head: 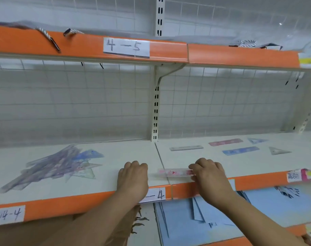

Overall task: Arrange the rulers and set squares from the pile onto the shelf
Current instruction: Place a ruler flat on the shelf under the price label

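We cannot read the print on the pink ruler (174, 172): it is smeared by blur, and its right end is hidden under the fingers (195, 170) of the right hand (210, 176). The left hand (133, 176) curls its fingertips out of sight, so we cannot tell whether anything lies beneath them. Left of those fingers the pile (58, 167) is a haze of overlapping clear pieces that we cannot count. Below them, the wrist covers the start of a paper label (157, 194); only "—4" shows. Beyond the right fingers the laid-out rulers (240, 150) carry markings too small to read. Far right of them, coloured tags (309, 174) are cut off by the edge.
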`<action>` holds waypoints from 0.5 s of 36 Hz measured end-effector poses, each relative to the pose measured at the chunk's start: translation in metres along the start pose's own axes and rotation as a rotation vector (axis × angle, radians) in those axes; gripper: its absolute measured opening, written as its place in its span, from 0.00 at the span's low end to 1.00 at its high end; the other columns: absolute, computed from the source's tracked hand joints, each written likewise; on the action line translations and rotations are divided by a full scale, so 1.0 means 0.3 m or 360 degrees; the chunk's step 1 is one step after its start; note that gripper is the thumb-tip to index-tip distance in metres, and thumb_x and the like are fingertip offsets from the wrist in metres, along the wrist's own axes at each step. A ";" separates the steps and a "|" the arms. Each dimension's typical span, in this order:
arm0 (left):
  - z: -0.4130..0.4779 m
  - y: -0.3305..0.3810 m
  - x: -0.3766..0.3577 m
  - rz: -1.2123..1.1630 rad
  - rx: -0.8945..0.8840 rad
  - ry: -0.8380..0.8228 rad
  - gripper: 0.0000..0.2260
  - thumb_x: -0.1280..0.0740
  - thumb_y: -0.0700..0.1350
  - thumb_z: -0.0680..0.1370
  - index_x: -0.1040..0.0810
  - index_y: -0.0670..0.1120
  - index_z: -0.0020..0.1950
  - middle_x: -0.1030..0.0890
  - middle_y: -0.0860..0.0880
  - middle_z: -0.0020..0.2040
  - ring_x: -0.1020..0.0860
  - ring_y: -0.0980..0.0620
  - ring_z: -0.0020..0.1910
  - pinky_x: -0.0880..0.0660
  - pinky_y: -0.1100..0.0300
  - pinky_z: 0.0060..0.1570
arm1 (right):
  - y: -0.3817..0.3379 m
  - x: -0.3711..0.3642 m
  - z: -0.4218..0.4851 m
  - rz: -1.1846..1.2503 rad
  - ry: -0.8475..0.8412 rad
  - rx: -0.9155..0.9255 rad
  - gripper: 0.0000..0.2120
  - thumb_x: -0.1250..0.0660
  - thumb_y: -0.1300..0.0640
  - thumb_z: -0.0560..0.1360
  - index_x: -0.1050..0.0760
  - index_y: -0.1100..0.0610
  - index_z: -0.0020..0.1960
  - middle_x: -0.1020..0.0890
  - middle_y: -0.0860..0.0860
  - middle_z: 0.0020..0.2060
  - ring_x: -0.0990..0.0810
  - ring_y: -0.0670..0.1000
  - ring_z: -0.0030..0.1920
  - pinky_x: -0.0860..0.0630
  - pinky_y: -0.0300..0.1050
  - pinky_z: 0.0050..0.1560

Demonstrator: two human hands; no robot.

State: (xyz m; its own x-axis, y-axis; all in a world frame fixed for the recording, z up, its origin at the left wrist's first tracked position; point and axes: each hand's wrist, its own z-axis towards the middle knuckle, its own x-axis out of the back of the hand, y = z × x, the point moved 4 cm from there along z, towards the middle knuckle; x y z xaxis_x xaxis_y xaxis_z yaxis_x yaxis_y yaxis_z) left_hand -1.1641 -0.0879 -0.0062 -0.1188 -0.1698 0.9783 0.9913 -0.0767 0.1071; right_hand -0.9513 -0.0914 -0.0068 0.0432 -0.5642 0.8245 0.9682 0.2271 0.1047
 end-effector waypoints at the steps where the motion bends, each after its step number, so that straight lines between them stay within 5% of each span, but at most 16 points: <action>1: 0.000 0.024 -0.003 -0.0003 0.0014 -0.0002 0.13 0.40 0.42 0.79 0.28 0.49 0.64 0.26 0.49 0.60 0.30 0.47 0.60 0.33 0.58 0.55 | 0.028 0.001 -0.005 -0.0002 -0.0018 0.0002 0.23 0.21 0.65 0.47 0.18 0.51 0.40 0.22 0.48 0.34 0.22 0.52 0.32 0.26 0.46 0.34; 5: 0.010 0.113 -0.018 -0.0006 0.0038 -0.0026 0.13 0.39 0.42 0.79 0.27 0.49 0.64 0.26 0.49 0.60 0.30 0.48 0.60 0.32 0.58 0.55 | 0.129 -0.011 -0.019 0.0058 -0.0138 -0.0044 0.23 0.22 0.66 0.51 0.18 0.51 0.44 0.22 0.48 0.37 0.22 0.53 0.35 0.26 0.47 0.38; 12: 0.076 0.236 -0.040 -0.0010 -0.0005 -0.0077 0.12 0.40 0.45 0.80 0.27 0.48 0.63 0.26 0.48 0.60 0.31 0.48 0.60 0.32 0.58 0.56 | 0.247 -0.032 -0.018 0.0121 -0.0339 -0.0040 0.22 0.38 0.65 0.72 0.27 0.51 0.64 0.25 0.49 0.56 0.26 0.54 0.57 0.35 0.48 0.58; 18: 0.198 0.334 -0.066 -0.0022 -0.0106 -0.0080 0.14 0.41 0.48 0.81 0.28 0.48 0.66 0.27 0.48 0.62 0.31 0.47 0.63 0.32 0.57 0.59 | 0.359 -0.061 0.018 0.0110 -0.0350 -0.0175 0.16 0.32 0.64 0.70 0.21 0.54 0.57 0.21 0.51 0.49 0.22 0.56 0.50 0.30 0.51 0.51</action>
State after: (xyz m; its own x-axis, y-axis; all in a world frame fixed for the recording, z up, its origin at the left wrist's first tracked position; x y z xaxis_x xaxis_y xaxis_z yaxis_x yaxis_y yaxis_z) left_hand -1.0589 -0.0339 -0.0042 -0.1279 -0.1185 0.9847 0.9834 -0.1439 0.1104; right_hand -0.8490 -0.0522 -0.0077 0.0672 -0.3614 0.9300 0.9863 0.1648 -0.0073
